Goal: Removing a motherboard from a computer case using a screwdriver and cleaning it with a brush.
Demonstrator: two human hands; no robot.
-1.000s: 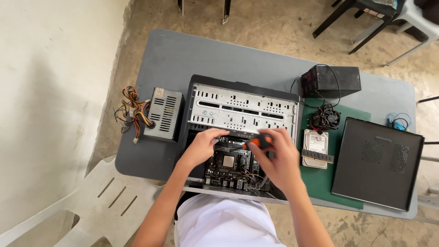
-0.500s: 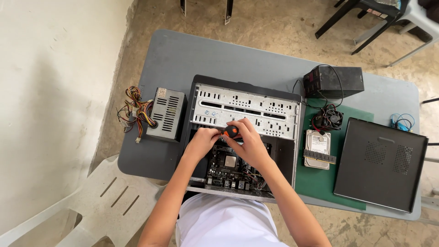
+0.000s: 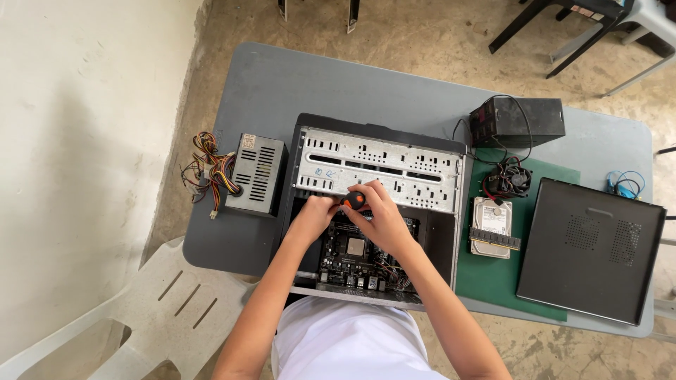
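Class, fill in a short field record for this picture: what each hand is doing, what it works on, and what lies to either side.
Left hand: touching the orange-and-black screwdriver handle
Right hand: closed on that handle
Worked on: open black computer case with a dark motherboard
Left of case: grey metal power supply with coloured wires
Right of case: silver hard drive on a green mat; black side panel

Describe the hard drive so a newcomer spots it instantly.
Start at the open computer case mid-table, then look just past its right wall to the green mat. The hard drive lies flat there, silver-topped, with a dark memory stick across it, below the small black fan.
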